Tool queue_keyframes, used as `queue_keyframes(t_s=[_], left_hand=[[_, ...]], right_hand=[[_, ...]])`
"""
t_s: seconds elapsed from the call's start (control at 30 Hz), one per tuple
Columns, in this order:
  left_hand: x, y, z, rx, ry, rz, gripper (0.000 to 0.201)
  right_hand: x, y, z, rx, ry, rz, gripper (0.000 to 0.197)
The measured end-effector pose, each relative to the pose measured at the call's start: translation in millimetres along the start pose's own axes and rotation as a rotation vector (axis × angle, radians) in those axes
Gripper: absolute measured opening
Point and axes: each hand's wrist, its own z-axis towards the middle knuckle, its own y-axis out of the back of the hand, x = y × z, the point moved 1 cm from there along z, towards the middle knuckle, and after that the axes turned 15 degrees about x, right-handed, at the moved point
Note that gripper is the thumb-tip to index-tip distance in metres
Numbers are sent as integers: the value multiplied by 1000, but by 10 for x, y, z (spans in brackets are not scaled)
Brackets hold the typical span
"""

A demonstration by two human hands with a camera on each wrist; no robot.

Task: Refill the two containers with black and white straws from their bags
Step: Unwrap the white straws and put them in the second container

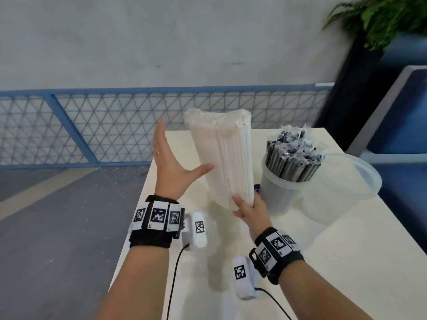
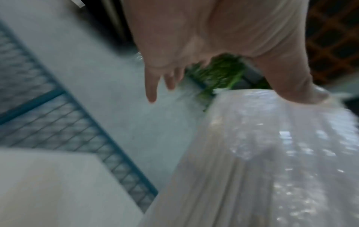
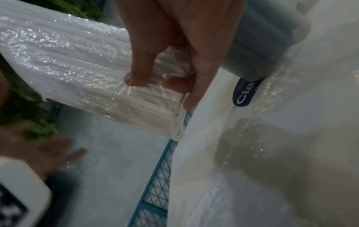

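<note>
Head view: bag of white straws (image 1: 223, 155), upright above the desk (image 1: 346, 262); right hand (image 1: 250, 210) fingers pinching its lower end, left hand (image 1: 169, 165) spread, thumb touching. Advice: clamp both hands before tipping toward empty container (image 1: 344, 190), beside black-straw container (image 1: 280, 188).

The head camera looked forward and down from above the table (image 1: 346, 262), taking in both forearms, the bag of white straws (image 1: 224, 155) and the blue mesh railing (image 1: 92, 125) beyond the table's far edge. The left wrist camera sat close behind the left hand (image 2: 204, 38), facing past the bag (image 2: 262, 153) toward that railing (image 2: 58, 122). The right wrist camera looked along the right hand (image 3: 174, 46) at very short range. All three views shared the bag (image 3: 87, 69), table and railing.
</note>
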Motion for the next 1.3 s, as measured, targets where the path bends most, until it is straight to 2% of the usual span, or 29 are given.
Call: queue_keyframes(t_s=[0.07, 0.1, 0.17, 0.2, 0.3, 0.4, 0.47, 0.53, 0.63, 0.7, 0.83, 0.97, 1.03, 1.17, 1.3], left_hand=[[126, -131, -68, 173, 227, -249, 124], [159, -203, -109, 278, 267, -299, 123], [174, -345, -165, 413, 251, -392, 119], [149, -420, -181, 423, 237, -448, 113], [37, -595, -210, 346, 224, -544, 87], [-129, -775, -256, 295, 257, -464, 61], [-226, -928, -315, 287, 257, -411, 54], [-316, -1134, -402, 300, 254, -384, 57], [-448, -1500, -533, 349, 272, -379, 54], [-540, -1735, -594, 391, 298, -395, 52], [-698, -2094, -658, 435, 331, -408, 59], [-796, -2341, -723, 448, 327, -369, 54], [-825, -2442, -765, 441, 318, -328, 58], [-866, -2604, -844, 393, 309, -274, 74], [-870, -2652, -875, 345, 302, -242, 74]], right_hand=[[41, 36, -97, 66, 40, 98, 33], [69, 52, -146, 95, 42, 119, 34], [99, 103, -257, 160, 26, 128, 38], [100, 151, -323, 190, 21, 128, 41], [116, 310, -504, 282, -39, 55, 54], [119, 549, -685, 360, -146, -123, 50], [134, 728, -776, 371, -166, -222, 48], [211, 907, -845, 315, -113, -212, 44], [419, 1225, -921, 163, 56, -230, 51], [557, 1452, -960, 50, 135, -274, 43], [699, 1876, -1014, -118, 248, -348, 49], [772, 2200, -1036, -246, 318, -422, 51], [798, 2319, -1038, -273, 303, -439, 42], [825, 2483, -1017, -248, 272, -273, 25], [879, 2468, -1003, -232, 261, -198, 12]])
